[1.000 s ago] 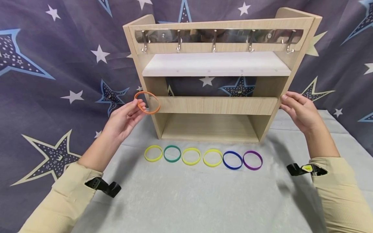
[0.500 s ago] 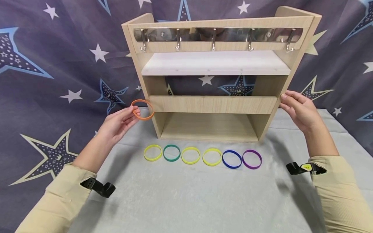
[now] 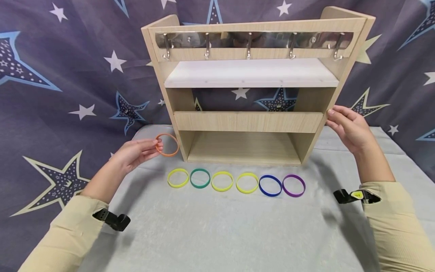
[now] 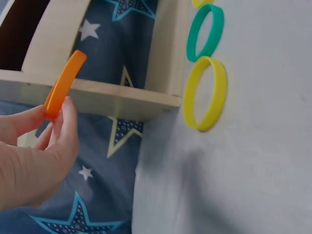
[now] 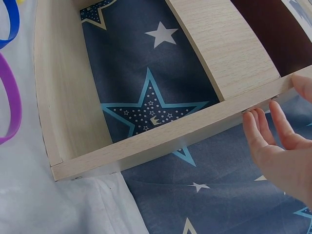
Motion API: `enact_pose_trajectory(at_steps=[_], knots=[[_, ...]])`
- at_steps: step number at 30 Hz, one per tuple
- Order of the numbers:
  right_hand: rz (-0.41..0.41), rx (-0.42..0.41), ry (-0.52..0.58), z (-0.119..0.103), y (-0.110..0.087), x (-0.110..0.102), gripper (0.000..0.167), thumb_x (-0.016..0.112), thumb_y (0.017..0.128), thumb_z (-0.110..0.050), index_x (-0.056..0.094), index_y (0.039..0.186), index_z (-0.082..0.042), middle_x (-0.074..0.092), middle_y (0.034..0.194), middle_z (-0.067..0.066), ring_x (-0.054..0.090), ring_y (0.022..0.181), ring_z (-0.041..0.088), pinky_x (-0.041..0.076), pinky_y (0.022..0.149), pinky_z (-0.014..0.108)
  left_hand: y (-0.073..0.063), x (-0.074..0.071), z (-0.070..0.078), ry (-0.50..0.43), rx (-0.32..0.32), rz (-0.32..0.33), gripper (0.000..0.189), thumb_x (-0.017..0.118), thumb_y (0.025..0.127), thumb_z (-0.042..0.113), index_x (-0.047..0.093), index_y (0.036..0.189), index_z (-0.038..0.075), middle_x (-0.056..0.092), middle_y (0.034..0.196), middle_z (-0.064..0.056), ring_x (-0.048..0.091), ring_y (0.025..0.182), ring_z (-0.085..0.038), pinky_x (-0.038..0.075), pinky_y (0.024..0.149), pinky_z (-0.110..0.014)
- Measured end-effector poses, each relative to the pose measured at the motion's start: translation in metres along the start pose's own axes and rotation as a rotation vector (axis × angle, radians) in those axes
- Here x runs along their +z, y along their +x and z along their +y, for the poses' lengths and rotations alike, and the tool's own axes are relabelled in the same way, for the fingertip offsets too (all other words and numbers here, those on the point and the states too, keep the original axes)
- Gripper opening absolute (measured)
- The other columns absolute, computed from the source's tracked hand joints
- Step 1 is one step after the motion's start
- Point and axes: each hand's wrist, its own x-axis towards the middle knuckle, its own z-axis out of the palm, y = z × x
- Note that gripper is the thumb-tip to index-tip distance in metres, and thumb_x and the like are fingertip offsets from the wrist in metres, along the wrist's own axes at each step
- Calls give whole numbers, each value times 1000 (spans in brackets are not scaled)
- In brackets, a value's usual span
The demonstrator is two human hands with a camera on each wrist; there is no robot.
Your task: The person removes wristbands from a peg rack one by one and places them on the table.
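Observation:
My left hand (image 3: 134, 153) pinches an orange silicone wristband (image 3: 178, 145) between thumb and fingers, just left of a wooden shelf unit (image 3: 249, 121). In the left wrist view the orange band (image 4: 65, 84) stands up from the fingertips, seen nearly edge-on. The fingertips of my right hand (image 3: 351, 126) touch the outer face of the unit's right side panel, with the thumb near its front edge, as the right wrist view shows. A metal strip with several hooks (image 3: 249, 45) runs across the unit's top; nothing hangs on the hooks.
Before the unit, a row of bands lies flat on the grey cloth: yellow (image 3: 178, 186), green (image 3: 200, 186), two more yellow (image 3: 222, 189), blue (image 3: 270, 194) and purple (image 3: 293, 195). A white shelf (image 3: 251, 73) sits below the hooks. Star-patterned fabric (image 3: 85, 68) hangs behind.
My left hand has come down and slightly left with the orange wristband, from beside the unit's middle board to lower beside its left panel. The right hand keeps its place.

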Motion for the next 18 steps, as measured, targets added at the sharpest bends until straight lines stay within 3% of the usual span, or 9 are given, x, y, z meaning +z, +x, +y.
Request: enact_pose_trajectory(at_steps=[3,6,10,15,18], knots=[[2,1,4,0,0,0,17,54,93,3,67,99,-7,69,96,0,68,89,8,58,78,17,3,-7,-6,42,-22,12,21,52,98,5,70,90,12,75,87,2,70,84,-6,60,78,-18],[-2,-2,18,1,1,-1,17,54,93,4,66,99,-6,69,96,1,68,89,9,58,78,17,5,-14,-12,117,-33,33,12,51,99,6,61,104,6,74,86,5,69,85,-4,60,79,-18],[-12,-12,33,2,1,-1,17,54,93,5,67,98,-5,69,95,2,68,89,10,58,78,18,8,-21,-17,211,-38,63,25,52,98,7,48,122,-1,73,85,8,69,84,-1,59,78,-17],[-16,-20,36,3,0,-1,16,54,92,5,66,99,-4,69,95,2,68,89,10,58,78,18,10,-29,-23,308,-40,52,17,54,97,7,59,113,1,73,83,9,69,81,-1,60,77,-17],[-14,-22,34,3,0,-1,16,54,92,5,66,99,-4,69,95,2,68,89,10,58,78,18,11,-32,-30,386,-31,40,24,53,97,6,57,118,-5,73,81,10,69,80,-1,60,77,-17]])
